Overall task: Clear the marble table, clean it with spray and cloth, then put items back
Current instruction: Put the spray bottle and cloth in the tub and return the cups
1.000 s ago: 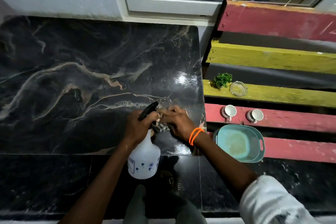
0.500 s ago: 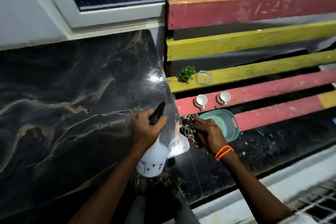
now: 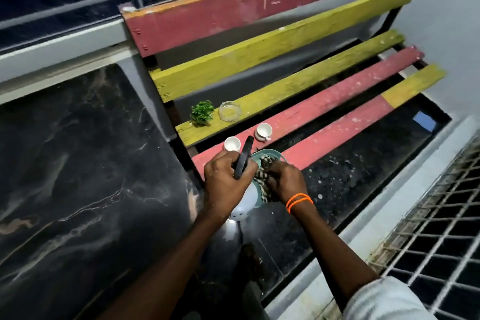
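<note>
The black marble table [image 3: 78, 176] fills the left side, bare and streaked. My left hand [image 3: 226, 179] grips a white spray bottle [image 3: 245, 205] by its black trigger head, just past the table's right edge. My right hand [image 3: 285, 180], with orange bands at the wrist, is closed on a striped cloth [image 3: 263, 182] over a teal tray [image 3: 267, 154] on the bench. Two white cups [image 3: 232, 143] [image 3: 264, 129], a small green plant [image 3: 202, 112] and a glass dish [image 3: 230, 111] stand on the bench slats. The hands hide most of the tray.
A red and yellow slatted bench [image 3: 324, 109] stands right of the table, under a window. Dark speckled floor [image 3: 337, 179] lies below it. A metal grille with netting [image 3: 441, 254] runs along the lower right. A blue object [image 3: 424, 119] lies on the floor.
Both hands have moved right, off the marble table to the bench. The cloth and bottle went with them and are now over the teal tray. The view swung right.
</note>
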